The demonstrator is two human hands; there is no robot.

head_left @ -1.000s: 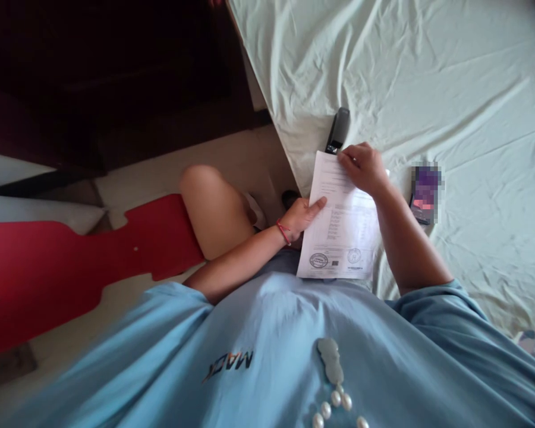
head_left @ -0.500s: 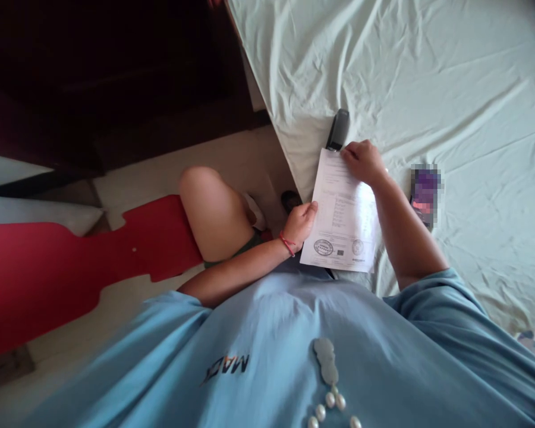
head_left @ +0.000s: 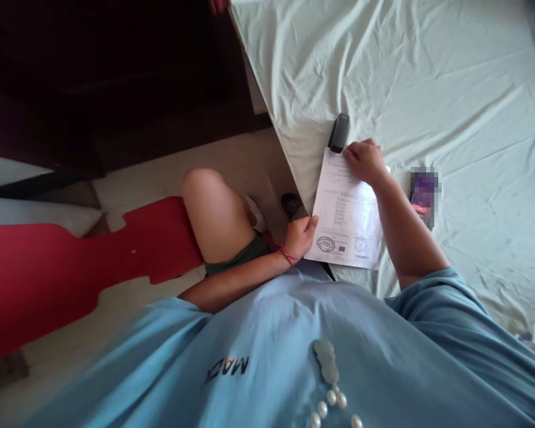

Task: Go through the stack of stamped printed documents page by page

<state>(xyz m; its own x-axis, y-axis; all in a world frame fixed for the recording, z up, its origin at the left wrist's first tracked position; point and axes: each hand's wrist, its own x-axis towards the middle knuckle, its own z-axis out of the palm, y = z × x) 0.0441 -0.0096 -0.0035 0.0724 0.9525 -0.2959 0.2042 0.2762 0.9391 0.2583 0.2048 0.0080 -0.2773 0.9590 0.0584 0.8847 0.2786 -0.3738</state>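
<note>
A printed sheet of paper (head_left: pixel 345 214) with round and oval stamps near its lower edge lies at the corner of the cloth-covered surface. My left hand (head_left: pixel 301 236) pinches its left edge, thumb on top. At the top edge my right hand (head_left: pixel 366 160) is closed on the paper, its fingertips partly hidden. A dark grey stapler (head_left: pixel 339 133) lies just left of my right hand, its near end over the paper's top left corner. Whether the corner sits inside the stapler's jaws I cannot tell.
Right of my right forearm lies a phone-like item (head_left: pixel 424 193) with a blurred purple screen. Wrinkled pale green cloth (head_left: pixel 428 77) covers the surface. A red bench or seat (head_left: pixel 129 249) stands at the left, and dark furniture (head_left: pixel 116 71) rises at the upper left.
The paper's lower end has swung slightly right and up, and its top edge now meets the stapler's near end. My left hand has slid a little lower along the edge.
</note>
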